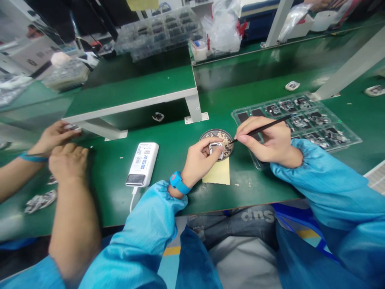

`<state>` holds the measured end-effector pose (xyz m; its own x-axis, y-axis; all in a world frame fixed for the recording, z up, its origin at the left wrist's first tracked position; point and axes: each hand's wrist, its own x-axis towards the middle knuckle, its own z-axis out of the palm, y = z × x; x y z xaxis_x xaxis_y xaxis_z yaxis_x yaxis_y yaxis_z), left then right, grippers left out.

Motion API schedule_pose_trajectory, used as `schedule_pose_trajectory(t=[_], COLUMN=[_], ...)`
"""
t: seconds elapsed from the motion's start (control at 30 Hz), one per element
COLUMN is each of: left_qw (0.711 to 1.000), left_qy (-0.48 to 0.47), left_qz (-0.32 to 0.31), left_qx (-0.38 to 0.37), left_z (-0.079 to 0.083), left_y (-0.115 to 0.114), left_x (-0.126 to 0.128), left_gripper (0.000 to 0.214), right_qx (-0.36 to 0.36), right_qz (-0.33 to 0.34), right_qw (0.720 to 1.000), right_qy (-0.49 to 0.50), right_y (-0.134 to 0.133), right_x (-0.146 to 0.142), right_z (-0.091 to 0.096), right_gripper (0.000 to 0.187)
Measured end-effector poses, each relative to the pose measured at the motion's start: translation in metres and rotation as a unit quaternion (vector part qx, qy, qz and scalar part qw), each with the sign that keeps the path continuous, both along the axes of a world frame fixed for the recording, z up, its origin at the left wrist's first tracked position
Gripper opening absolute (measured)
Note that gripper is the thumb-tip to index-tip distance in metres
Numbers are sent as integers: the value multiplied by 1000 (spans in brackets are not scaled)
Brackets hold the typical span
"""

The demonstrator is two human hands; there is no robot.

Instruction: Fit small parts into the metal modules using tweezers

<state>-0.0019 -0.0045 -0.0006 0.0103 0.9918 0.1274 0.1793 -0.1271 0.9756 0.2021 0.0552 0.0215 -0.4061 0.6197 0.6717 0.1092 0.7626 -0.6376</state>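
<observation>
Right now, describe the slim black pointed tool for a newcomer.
On the green workbench, find the white power bank, then the round perforated metal dish to its right. Above it, the right hand grips the slim black pointed tool, the only thin dark stick, its tip over the dish.

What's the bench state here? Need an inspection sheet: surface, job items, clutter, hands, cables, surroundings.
Surface: green bench top, small specks scattered.
Job's things: white part held over round mesh dish; yellow sheet beside it; clear tray of dark parts at right.
Clutter: crumpled wrapper; power bank.
Hands: left hand holds the part; right hand pinches black tool, tip near the part.
Cables: white cable from the bank, over the bench edge.
Surroundings: co-worker's hands at left; parts box and plastic bag ahead.
</observation>
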Motion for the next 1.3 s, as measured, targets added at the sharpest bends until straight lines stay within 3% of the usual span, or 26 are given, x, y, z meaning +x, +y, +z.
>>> schedule_pose_trajectory(t=[0.33,0.5,0.93,1.3], left_qw=[1000,999,996,996], left_qy=[22,47,85,88], left_qz=[-1,2,5,7], left_qx=[-5,1,11,17], left_z=[-11,-19,-17,-15], left_y=[2,3,3,2], left_x=[-6,-8,-9,-8], left_gripper=[26,31,33,32], right_qx=[26,55,88,70], right_qz=[46,74,69,48], right_qw=[998,995,992,995], right_qy=[-34,-38,-60,-59], right_y=[1,1,5,2], right_x=[-2,-6,-7,-8], right_z=[-2,-4,-12,-9], right_gripper=[4,12,17,14])
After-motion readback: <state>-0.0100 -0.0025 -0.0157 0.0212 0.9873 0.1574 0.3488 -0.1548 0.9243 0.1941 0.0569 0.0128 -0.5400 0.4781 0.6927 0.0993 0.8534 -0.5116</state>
